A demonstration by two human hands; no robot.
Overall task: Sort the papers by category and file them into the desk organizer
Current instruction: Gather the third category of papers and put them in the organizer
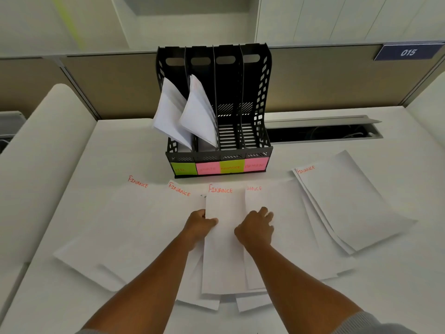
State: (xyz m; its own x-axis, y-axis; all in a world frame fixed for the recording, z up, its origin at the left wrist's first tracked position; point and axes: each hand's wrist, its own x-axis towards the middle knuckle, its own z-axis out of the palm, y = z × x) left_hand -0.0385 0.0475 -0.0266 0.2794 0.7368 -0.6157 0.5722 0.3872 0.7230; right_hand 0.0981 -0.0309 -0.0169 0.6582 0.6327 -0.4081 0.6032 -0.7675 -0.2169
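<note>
White desk [120,145] fills the view, backed by a tan partition [325,80] that carries a blue plate [409,52] marked 015, with an open cable slot [320,131] set into the desk along the partition.

Both hands meet on one sheet [225,249] headed FINANCE in red, which lies on top of the spread at the middle. The left hand [199,225] pinches this sheet at its left edge, thumb on top and fingers tucked under. The right hand [257,227] rests just to the right of that grip, fingers curled down where the sheet's right edge meets the next paper [284,213]; whether it actually grips anything I cannot tell.

Left of the grip, two more sheets [134,220] headed FINANCE fan outward, overlapping. Right of it, past the neighbouring paper, a separate stack [349,203] lies at an angle, its top sheet also headed FINANCE. More paper edges poke out below the held sheet, toward the person.

Straight beyond the grip stands the black organizer [262,104] with four slots, well apart from the hands. Its two left slots each hold a bundle of papers [197,112] leaning out to the left; the two right slots show bare slatted floors. Sticky labels [231,167] run across its front, green, pink, green, pink; their writing is too blurred to read fully.
</note>
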